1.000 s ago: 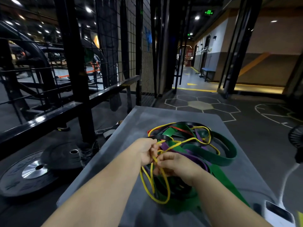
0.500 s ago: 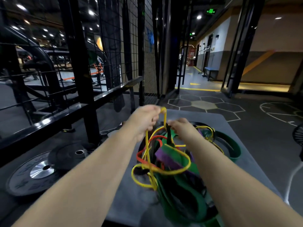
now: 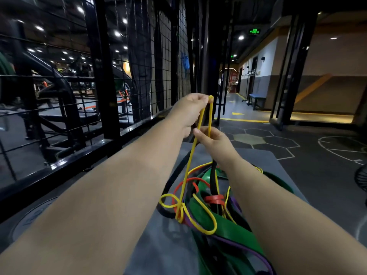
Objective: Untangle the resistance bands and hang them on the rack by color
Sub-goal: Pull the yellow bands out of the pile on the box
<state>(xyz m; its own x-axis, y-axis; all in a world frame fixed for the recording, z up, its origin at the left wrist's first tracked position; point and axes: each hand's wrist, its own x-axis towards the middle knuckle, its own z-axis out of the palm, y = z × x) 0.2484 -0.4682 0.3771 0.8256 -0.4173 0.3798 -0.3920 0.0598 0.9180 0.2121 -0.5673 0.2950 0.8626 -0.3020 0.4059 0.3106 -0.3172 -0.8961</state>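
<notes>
Fingertips of the left hand (image 3: 190,110) pinch the top of a yellow band (image 3: 189,165), lifted high; just below them the right hand (image 3: 213,139) pinches the same band's two strands together. Beneath both sets of fingers the yellow band runs down into a knot among the tangled bands (image 3: 216,211), green, red, purple and black, heaped on the grey mat (image 3: 164,245). By my reading no band is free yet; all the hanging remains.

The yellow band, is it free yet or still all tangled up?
Still tangled. The left hand lifts the yellow band, but its lower loops knot around the red band.
</notes>
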